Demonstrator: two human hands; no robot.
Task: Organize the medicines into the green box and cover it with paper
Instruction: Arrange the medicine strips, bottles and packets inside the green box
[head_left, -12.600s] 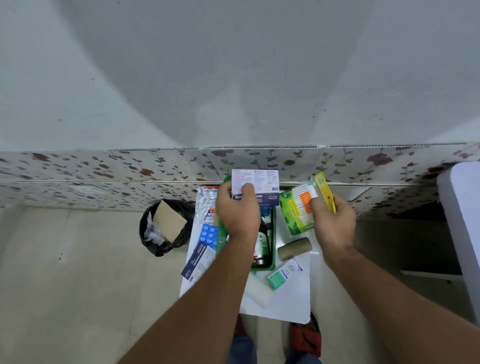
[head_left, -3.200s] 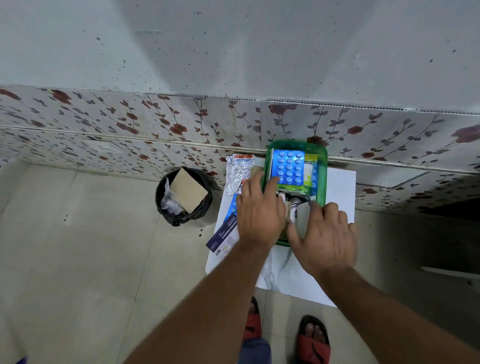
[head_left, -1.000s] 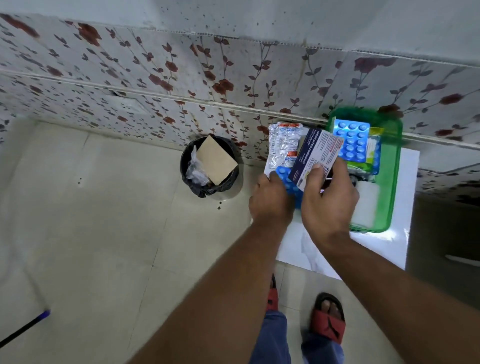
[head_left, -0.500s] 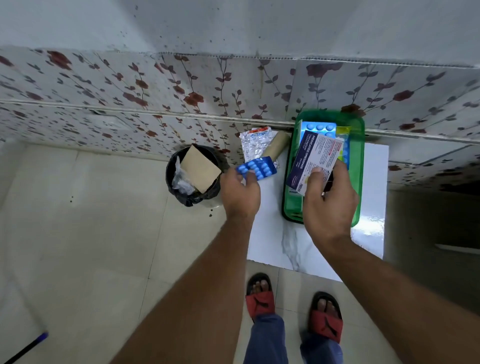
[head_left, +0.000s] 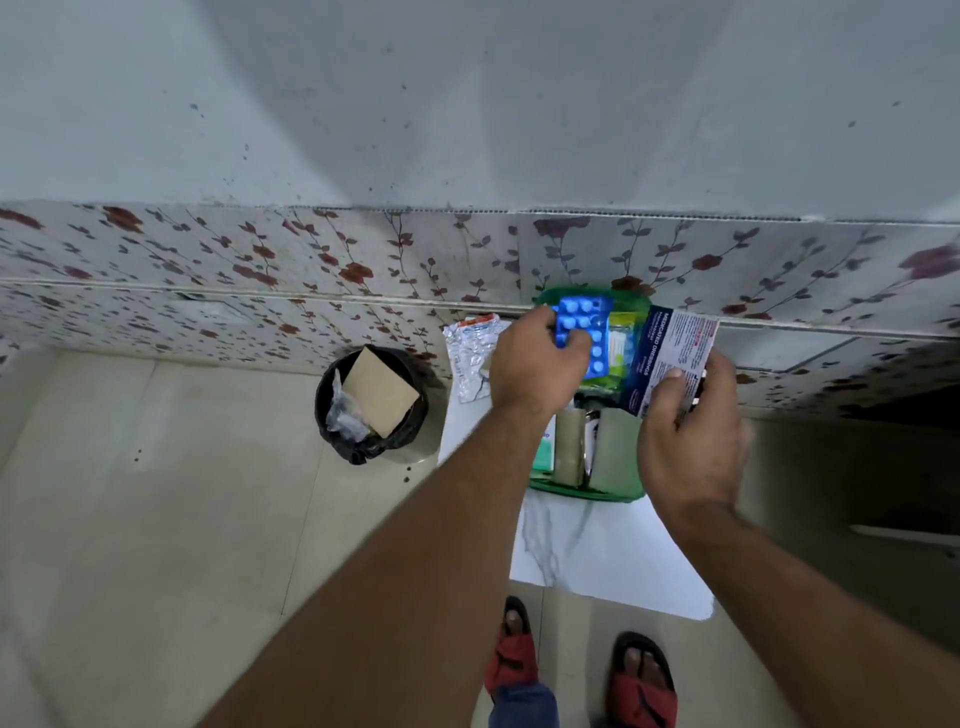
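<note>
The green box (head_left: 582, 491) stands on a small white table (head_left: 602, 551) against the flowered wall. Inside it I see a cardboard roll (head_left: 570, 441), a green-and-white packet and other medicines. My left hand (head_left: 535, 364) holds a blue blister strip (head_left: 584, 330) over the far end of the box. My right hand (head_left: 691, 447) grips a white-and-blue dressing packet (head_left: 670, 358) above the box's right side. A silver foil strip (head_left: 470, 358) lies on the table left of the box.
A black bin (head_left: 371, 405) with a piece of cardboard in it stands on the tiled floor left of the table. My feet in red sandals (head_left: 511, 654) are below the table's near edge. The wall runs directly behind the box.
My left hand carried the blue blister strip from left of the box to over its far end. My right hand shifted the dressing packet to the right.
</note>
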